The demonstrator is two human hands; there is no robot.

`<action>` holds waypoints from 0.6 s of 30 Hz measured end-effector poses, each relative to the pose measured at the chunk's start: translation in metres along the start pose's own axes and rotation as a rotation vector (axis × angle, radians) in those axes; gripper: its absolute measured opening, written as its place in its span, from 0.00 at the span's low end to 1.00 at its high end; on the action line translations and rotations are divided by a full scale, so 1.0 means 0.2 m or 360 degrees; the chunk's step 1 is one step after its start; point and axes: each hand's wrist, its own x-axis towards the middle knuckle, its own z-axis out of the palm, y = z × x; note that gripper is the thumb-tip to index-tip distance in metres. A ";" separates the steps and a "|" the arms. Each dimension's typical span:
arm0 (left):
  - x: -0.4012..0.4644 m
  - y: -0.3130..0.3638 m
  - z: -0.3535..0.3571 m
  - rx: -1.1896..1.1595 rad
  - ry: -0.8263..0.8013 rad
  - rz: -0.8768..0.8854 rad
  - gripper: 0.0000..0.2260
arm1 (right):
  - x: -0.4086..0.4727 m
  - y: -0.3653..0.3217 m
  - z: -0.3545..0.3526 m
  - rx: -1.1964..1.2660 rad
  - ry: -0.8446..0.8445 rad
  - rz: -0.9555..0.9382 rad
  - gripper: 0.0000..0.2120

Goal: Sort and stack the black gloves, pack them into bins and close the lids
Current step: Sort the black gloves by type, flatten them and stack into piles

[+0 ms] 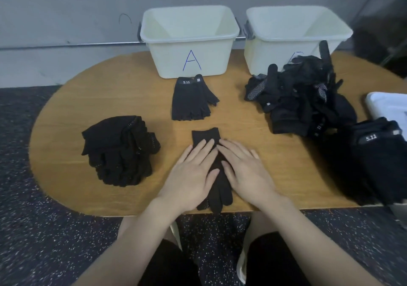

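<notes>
Both hands lie flat, fingers straight, on a black glove (217, 175) at the near edge of the wooden table (88, 92): left hand (191, 173) and right hand (244, 171) pressing either side. The glove's long axis runs away from the person, cuff toward bin A (189, 41), fingertips toward the table edge.

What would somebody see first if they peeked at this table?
Probably the two hands, left hand and right hand, pressed flat on a black glove at the near edge of the wooden table. Next, the white bin marked A at the back, and the big messy glove pile to its right in front of a second bin.
</notes>
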 end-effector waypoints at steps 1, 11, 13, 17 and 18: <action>0.00 -0.02 0.00 0.0017 -0.0058 -0.0003 0.28 | 0.00 0.00 0.01 -0.0037 -0.0058 -0.0003 0.23; 0.04 -0.12 -0.03 0.0078 -0.0289 -0.0164 0.36 | 0.00 -0.01 -0.03 -0.0240 -0.0365 -0.0039 0.35; 0.04 -0.13 -0.04 0.0016 -0.0319 -0.0182 0.32 | -0.01 -0.01 -0.03 -0.0289 -0.0380 -0.0070 0.39; 0.04 -0.13 -0.03 0.0027 -0.0238 -0.0192 0.28 | -0.06 0.00 -0.06 -0.0318 -0.0439 -0.0128 0.47; 0.03 -0.12 -0.02 0.0039 -0.0222 -0.0206 0.28 | -0.08 0.00 -0.06 -0.0315 -0.0458 -0.0144 0.49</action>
